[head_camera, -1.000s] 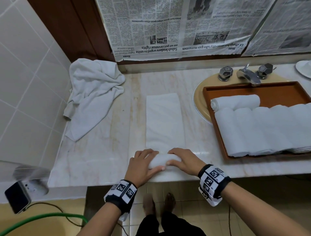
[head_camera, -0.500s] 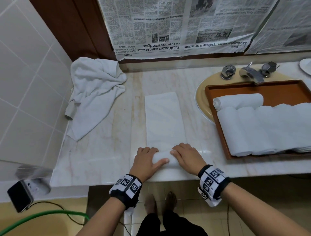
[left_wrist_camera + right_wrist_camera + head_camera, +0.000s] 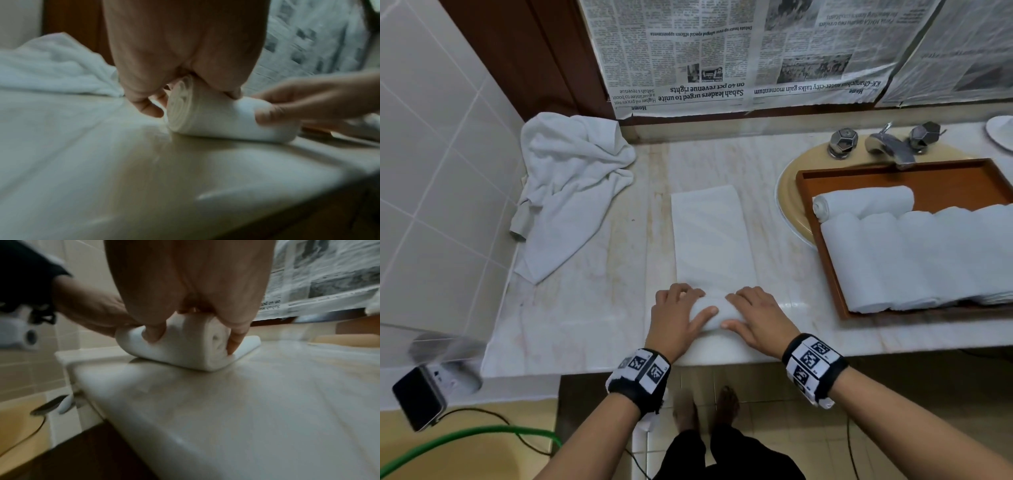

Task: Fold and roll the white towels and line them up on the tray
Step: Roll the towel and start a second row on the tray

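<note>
A folded white towel strip (image 3: 710,236) lies on the marble counter (image 3: 585,308), its near end wound into a roll (image 3: 717,313) (image 3: 222,123) (image 3: 185,352). My left hand (image 3: 678,318) (image 3: 176,91) curls over the roll's left end, thumb on its near side. My right hand (image 3: 755,317) (image 3: 197,331) curls over the right end, thumb pressed into the cloth. To the right, a brown wooden tray (image 3: 825,260) holds several rolled white towels (image 3: 914,257), one more roll (image 3: 863,202) lying across behind them.
A crumpled white towel (image 3: 571,185) is heaped at the counter's back left by the tiled wall. The tray sits over a yellow basin (image 3: 789,202) with a chrome tap (image 3: 890,147). Newspaper (image 3: 739,51) covers the back wall. A phone (image 3: 417,399) hangs at the lower left.
Both hands have pushed the roll away from me along the strip; the roll has grown thicker and the flat part of the towel shorter.
</note>
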### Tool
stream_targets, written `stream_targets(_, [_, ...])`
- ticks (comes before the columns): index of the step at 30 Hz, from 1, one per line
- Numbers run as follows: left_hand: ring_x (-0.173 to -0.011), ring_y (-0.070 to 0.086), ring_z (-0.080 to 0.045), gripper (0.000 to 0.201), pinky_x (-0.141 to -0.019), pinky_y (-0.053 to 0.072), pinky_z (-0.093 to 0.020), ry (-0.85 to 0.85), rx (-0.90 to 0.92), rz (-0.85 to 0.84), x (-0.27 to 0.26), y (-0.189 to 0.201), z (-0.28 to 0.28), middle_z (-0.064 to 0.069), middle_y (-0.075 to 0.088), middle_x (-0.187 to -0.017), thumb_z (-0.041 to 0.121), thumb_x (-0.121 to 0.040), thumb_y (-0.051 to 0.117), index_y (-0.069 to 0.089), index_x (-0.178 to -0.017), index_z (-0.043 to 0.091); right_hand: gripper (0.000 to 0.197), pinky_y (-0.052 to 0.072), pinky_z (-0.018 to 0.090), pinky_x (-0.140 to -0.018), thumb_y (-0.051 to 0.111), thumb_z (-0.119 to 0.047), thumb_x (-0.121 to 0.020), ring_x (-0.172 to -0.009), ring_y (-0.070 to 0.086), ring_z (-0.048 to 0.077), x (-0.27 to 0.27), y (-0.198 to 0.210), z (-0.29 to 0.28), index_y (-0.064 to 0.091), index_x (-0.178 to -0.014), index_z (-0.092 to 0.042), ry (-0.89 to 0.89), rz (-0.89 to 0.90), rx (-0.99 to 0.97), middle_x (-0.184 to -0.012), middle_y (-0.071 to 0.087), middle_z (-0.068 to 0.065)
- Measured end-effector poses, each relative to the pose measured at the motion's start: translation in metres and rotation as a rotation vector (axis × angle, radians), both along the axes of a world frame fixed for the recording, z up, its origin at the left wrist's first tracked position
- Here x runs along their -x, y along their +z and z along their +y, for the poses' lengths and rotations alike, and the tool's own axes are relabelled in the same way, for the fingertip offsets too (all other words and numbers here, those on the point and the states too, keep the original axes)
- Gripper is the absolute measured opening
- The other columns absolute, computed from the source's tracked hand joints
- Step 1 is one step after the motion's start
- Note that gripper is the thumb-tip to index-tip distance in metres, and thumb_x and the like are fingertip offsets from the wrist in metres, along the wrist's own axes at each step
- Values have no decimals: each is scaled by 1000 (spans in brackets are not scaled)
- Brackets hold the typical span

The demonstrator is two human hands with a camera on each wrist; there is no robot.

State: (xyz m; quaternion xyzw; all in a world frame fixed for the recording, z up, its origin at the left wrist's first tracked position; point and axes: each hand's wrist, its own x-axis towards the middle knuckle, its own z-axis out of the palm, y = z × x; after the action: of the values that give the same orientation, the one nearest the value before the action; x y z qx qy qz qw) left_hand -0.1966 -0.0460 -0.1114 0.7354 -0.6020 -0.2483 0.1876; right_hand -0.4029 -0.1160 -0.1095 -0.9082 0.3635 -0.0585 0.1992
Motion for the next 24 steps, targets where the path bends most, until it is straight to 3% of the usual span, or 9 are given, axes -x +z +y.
stream_targets(3, [-121, 35, -16, 56, -93, 38, -34, -61, 166, -37, 4, -7, 12, 14, 44, -135, 71, -89, 42, 51, -134, 39, 83, 39, 37, -92, 27, -79, -86, -106, 49, 25, -1, 3, -6, 60, -124, -12, -61, -48, -154, -115, 57, 6])
stream_targets(6, [-124, 38, -18, 63, -98, 41, -39, -92, 113, -14, 2, -16, 17, 11, 45, -136, 78, -89, 32, 48, -138, 41, 67, 34, 35, -98, 43, -71, -87, -114, 45, 22, -3, 10, -14, 60, -125, -18, -125, 15, -333, -119, 54, 3])
stream_targets(8, [-120, 41, -18, 72, -100, 40, -39, -103, 42, 14, -1, -15, 14, 8, 47, -132, 82, -85, 27, 49, -138, 38, 62, 35, 38, -99, 42, -68, -91, -115, 47, 24, -3, 13, -14, 59, -127, -20, -117, 94, -368, -120, 55, 3])
stream_targets(11, [-116, 43, -18, 77, -100, 36, -33, -129, -55, 102, -5, -11, 4, 3, 52, -125, 82, -81, 30, 54, -135, 33, 81, 41, 41, -93, 16, -75, -87, -105, 55, 26, -2, 15, -2, 58, -126, -19, -113, 181, -61, -116, 58, 4])
stream_targets(14, [-115, 46, -20, 78, -102, 36, -33, -120, -131, 145, -10, -12, -5, 2, 56, -121, 84, -78, 30, 56, -131, 32, 63, 48, 42, -90, 37, -61, -89, -100, 60, 25, -3, 6, 15, 59, -123, -13, -54, 140, 192, -113, 62, 5])
stream_targets(18, [-122, 40, -22, 82, -105, 35, -36, -92, -173, 182, -6, -5, -3, 1, 48, -129, 84, -75, 31, 52, -136, 34, 69, 49, 42, -89, 44, -65, -82, -101, 59, 25, -1, -4, 12, 58, -123, -13, -31, 112, 153, -114, 61, 5])
stream_targets(21, [-126, 32, -21, 75, -99, 39, -38, -176, 1, -50, -4, -2, 14, 5, 34, -145, 79, -82, 37, 41, -145, 37, 74, 43, 41, -91, 38, -71, -81, -106, 53, 25, -1, 1, -3, 56, -126, -15, -7, 89, -15, -119, 56, 4])
stream_targets(24, [-128, 35, -22, 65, -95, 45, -40, -197, 85, -160, -4, -7, 24, 6, 38, -144, 71, -91, 35, 38, -147, 36, 84, 36, 36, -94, 33, -78, -76, -112, 46, 21, -4, 11, -12, 54, -129, -17, 20, 148, -154, -122, 51, 2])
